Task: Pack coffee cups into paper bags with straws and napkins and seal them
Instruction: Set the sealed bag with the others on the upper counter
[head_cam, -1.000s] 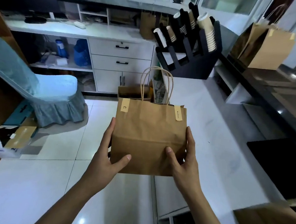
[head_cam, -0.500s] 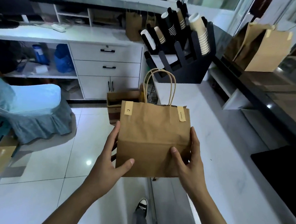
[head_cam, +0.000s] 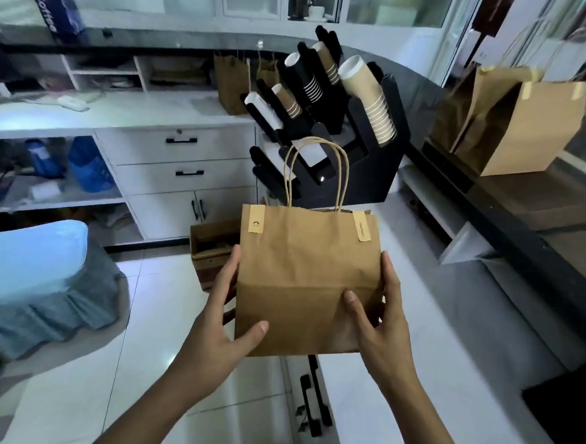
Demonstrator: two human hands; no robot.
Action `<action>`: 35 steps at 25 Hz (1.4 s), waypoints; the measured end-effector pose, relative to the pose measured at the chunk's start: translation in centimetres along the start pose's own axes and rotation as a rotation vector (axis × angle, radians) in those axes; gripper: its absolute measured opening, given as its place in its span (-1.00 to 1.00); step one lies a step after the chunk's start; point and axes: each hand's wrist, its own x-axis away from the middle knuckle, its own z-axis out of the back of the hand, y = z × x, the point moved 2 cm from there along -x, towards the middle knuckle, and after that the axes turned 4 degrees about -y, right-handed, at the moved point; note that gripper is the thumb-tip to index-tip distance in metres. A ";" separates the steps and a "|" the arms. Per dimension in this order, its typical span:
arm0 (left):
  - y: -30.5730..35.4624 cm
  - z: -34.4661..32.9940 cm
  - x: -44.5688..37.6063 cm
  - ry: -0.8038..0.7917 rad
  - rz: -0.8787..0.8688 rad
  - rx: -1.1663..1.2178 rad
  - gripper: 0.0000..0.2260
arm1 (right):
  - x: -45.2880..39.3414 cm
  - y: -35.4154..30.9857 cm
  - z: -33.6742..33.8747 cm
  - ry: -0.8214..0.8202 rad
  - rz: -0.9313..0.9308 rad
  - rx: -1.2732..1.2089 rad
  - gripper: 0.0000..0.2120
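Sealed paper bag (head_cam: pixel 301 284) carried in mid-air, past the table (head_cam: pixel 432 333) edge

Left hand (head_cam: pixel 223 327) and right hand (head_cam: pixel 381 326) clamp its lower sides, thumbs in front. Squeezing could crush or tip any cup inside; a slack grip drops it on the floor. Contents are hidden, and the sticker print is unreadable.

Plain kraft-brown paper bag (head_cam: pixel 301 280), two paler tan stickers (head_cam: pixel 361 226) at its top. Behind it a black cup rack (head_cam: pixel 367 157) with brown ribbed, black white-striped and white cup stacks (head_cam: pixel 371 99). White counter (head_cam: pixel 449 334), pale blue chair cover (head_cam: pixel 32 257).
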 end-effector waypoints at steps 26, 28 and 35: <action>10.4 -15.8 -27.7 -0.245 -0.484 -0.010 -0.11 | -23.9 -2.2 19.8 0.516 0.007 0.056 -0.66; 11.1 -17.6 -28.3 -0.245 -0.505 -0.028 -0.11 | -24.7 -2.5 22.0 0.545 0.023 0.106 -0.68; 13.4 -26.3 -30.7 -0.292 -0.599 -0.088 -0.11 | -26.9 -0.7 30.7 0.665 -0.084 0.158 -0.53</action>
